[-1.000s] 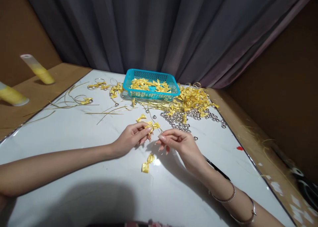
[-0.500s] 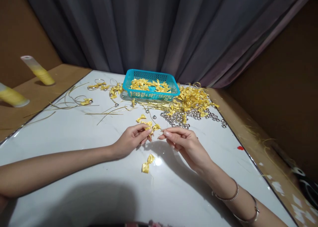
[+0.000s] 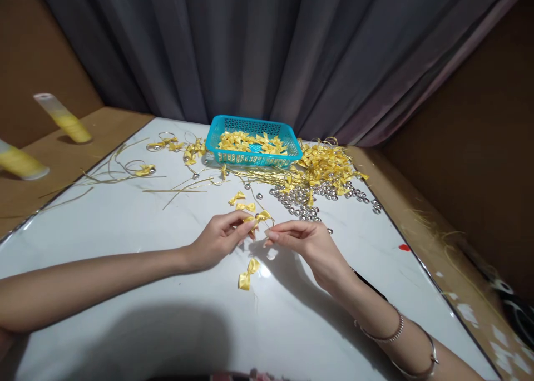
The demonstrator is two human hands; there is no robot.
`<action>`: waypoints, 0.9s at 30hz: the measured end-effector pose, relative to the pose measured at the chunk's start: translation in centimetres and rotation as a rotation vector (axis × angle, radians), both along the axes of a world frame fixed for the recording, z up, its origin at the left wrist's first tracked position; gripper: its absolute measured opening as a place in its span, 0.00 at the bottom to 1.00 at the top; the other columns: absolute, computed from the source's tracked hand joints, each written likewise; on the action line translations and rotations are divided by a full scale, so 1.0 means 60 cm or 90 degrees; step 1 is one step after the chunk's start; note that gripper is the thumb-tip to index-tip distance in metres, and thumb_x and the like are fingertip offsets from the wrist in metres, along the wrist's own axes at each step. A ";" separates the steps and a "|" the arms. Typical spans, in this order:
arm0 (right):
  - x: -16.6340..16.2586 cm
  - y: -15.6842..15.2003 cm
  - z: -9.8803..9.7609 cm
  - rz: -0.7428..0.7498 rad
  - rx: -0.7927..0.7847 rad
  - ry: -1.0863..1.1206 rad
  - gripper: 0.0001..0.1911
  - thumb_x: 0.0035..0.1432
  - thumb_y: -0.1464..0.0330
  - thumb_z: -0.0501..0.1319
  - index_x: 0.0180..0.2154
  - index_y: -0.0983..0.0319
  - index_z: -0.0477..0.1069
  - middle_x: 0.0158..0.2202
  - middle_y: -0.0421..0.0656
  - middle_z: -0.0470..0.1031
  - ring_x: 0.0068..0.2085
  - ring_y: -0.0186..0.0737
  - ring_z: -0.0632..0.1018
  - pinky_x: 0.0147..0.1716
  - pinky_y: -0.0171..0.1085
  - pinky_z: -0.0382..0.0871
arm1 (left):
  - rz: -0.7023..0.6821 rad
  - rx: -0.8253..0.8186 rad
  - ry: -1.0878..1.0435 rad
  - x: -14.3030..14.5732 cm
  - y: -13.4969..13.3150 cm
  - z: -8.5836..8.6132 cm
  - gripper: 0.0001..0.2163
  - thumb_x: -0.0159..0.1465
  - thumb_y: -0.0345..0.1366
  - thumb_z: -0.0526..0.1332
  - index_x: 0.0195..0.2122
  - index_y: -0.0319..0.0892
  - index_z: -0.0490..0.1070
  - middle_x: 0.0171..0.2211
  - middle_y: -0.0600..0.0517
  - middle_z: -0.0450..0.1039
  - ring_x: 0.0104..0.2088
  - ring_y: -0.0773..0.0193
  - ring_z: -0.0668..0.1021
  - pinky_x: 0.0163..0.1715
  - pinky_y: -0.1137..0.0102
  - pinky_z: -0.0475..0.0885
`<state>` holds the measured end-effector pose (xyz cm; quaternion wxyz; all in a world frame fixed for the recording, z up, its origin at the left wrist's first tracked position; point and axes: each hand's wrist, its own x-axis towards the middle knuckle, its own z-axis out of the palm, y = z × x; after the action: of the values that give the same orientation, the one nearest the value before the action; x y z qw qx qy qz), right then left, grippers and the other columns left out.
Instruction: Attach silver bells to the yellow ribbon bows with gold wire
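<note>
My left hand (image 3: 221, 237) pinches a small yellow ribbon bow (image 3: 261, 216) over the white table (image 3: 125, 225). My right hand (image 3: 306, 242) faces it with fingertips pinched close to the bow, on a thin gold thread I can barely make out. Another yellow bow (image 3: 247, 274) lies on the table just below both hands. Two more loose bows (image 3: 241, 201) lie a little beyond them.
A blue plastic basket (image 3: 252, 142) of yellow bows stands at the back. To its right sit a heap of yellow bows (image 3: 325, 164) and silver beads (image 3: 304, 200). Gold threads (image 3: 125, 172) trail at the left. Two yellow spools (image 3: 62, 117) rest on the brown board.
My right hand has dropped slightly and drawn closer to the bow. My left hand stays almost still, keeping its pinch on the bow.
</note>
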<state>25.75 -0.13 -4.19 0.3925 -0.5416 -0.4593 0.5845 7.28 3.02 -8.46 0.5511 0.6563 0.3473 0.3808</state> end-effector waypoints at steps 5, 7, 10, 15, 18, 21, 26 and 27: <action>0.001 -0.002 -0.003 0.000 0.006 -0.007 0.07 0.43 0.65 0.69 0.26 0.61 0.79 0.25 0.45 0.79 0.30 0.39 0.76 0.35 0.40 0.67 | 0.004 0.007 -0.005 0.000 0.000 0.001 0.10 0.64 0.39 0.56 0.30 0.39 0.67 0.21 0.57 0.65 0.19 0.73 0.64 0.19 0.77 0.61; 0.002 -0.003 -0.002 0.006 0.024 0.008 0.06 0.45 0.65 0.69 0.27 0.60 0.79 0.26 0.44 0.79 0.30 0.39 0.76 0.36 0.41 0.67 | 0.004 0.003 -0.001 0.000 0.001 0.002 0.10 0.64 0.39 0.56 0.30 0.39 0.67 0.21 0.57 0.64 0.19 0.73 0.63 0.19 0.77 0.61; 0.004 -0.004 0.003 0.017 0.063 0.066 0.04 0.47 0.66 0.67 0.28 0.58 0.78 0.29 0.43 0.79 0.34 0.39 0.76 0.39 0.41 0.67 | 0.011 -0.005 0.003 0.001 0.004 0.002 0.10 0.64 0.40 0.55 0.30 0.39 0.68 0.20 0.58 0.63 0.19 0.73 0.63 0.19 0.77 0.60; 0.013 0.007 0.005 -0.029 0.045 0.171 0.03 0.45 0.68 0.68 0.27 0.58 0.76 0.33 0.41 0.75 0.33 0.35 0.71 0.35 0.35 0.65 | 0.017 -0.022 0.009 0.003 0.007 0.001 0.12 0.64 0.43 0.55 0.30 0.39 0.68 0.19 0.58 0.62 0.18 0.73 0.62 0.18 0.76 0.59; 0.017 0.015 0.001 0.012 -0.032 0.245 0.06 0.46 0.66 0.68 0.25 0.61 0.74 0.28 0.40 0.70 0.23 0.28 0.61 0.22 0.32 0.57 | 0.019 -0.028 0.010 0.004 0.006 0.002 0.13 0.64 0.43 0.55 0.30 0.38 0.68 0.18 0.58 0.61 0.19 0.73 0.62 0.18 0.76 0.59; 0.018 0.018 -0.005 0.069 -0.077 0.311 0.08 0.47 0.67 0.67 0.24 0.63 0.70 0.24 0.38 0.64 0.20 0.26 0.55 0.17 0.31 0.48 | 0.021 -0.034 0.013 0.004 0.006 0.002 0.12 0.64 0.43 0.55 0.30 0.38 0.68 0.18 0.58 0.60 0.19 0.73 0.62 0.18 0.76 0.59; 0.015 0.019 -0.008 0.054 -0.102 0.347 0.07 0.47 0.69 0.67 0.30 0.62 0.72 0.21 0.36 0.62 0.20 0.27 0.56 0.17 0.31 0.49 | 0.018 -0.036 0.016 0.002 0.007 0.000 0.12 0.64 0.43 0.55 0.30 0.38 0.67 0.17 0.59 0.59 0.18 0.73 0.62 0.18 0.76 0.58; 0.016 0.020 -0.007 0.044 -0.105 0.347 0.09 0.46 0.69 0.67 0.32 0.62 0.72 0.22 0.37 0.63 0.21 0.27 0.58 0.17 0.31 0.51 | 0.017 -0.038 0.015 0.003 0.007 0.000 0.12 0.64 0.43 0.55 0.30 0.38 0.67 0.17 0.59 0.60 0.18 0.73 0.62 0.18 0.76 0.58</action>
<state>26.68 1.08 -4.62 0.4360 -0.3789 -0.3059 0.7568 7.43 3.43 -8.48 0.5608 0.6393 0.3739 0.3701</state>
